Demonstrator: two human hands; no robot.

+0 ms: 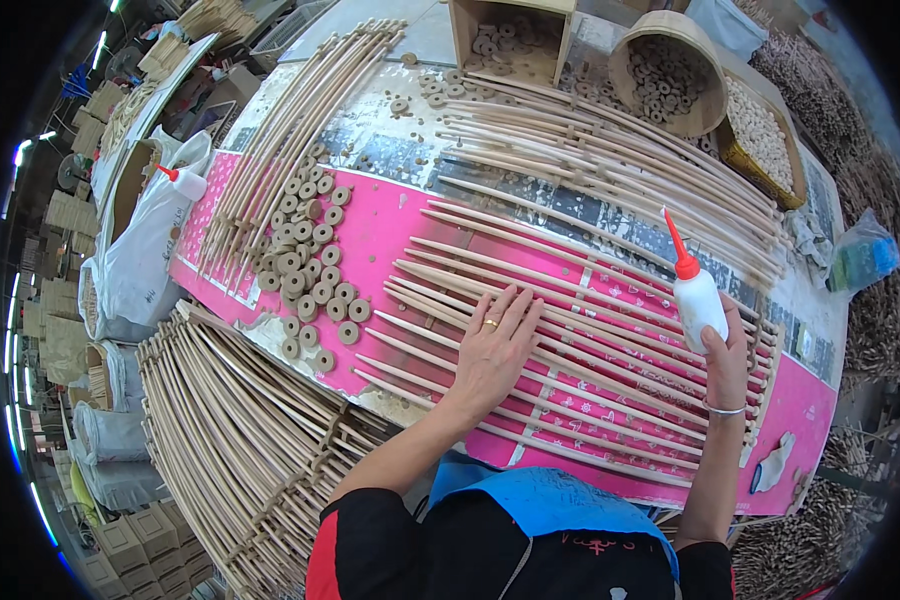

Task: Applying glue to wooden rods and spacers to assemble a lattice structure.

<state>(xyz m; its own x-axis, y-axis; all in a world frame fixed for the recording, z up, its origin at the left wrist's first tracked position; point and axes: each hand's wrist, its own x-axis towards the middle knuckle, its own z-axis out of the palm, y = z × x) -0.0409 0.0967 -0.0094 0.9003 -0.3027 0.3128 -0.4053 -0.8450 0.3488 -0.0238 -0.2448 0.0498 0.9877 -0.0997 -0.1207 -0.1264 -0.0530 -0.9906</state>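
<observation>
My left hand (495, 350), a ring on one finger, lies flat with its fingers stretched across a row of slender pointed wooden sticks (425, 277). Those sticks lie side by side on a pink printed sheet (795, 410), and their right ends meet a crosswise strip. In my right hand (727, 365) is a white squeeze bottle (698, 305) with a long red nozzle, held upright above the right part of the row, nozzle up. Left of the sticks sits a loose heap of round wooden discs (295, 282) with center holes.
More wooden sticks (300, 110) lie at the far left, with another batch (610, 145) behind the row. A tilted wooden bucket (630, 75) and an open box (462, 40) hold discs. A second glue bottle (188, 184) stands left; a large slatted stack (220, 400) is at near left.
</observation>
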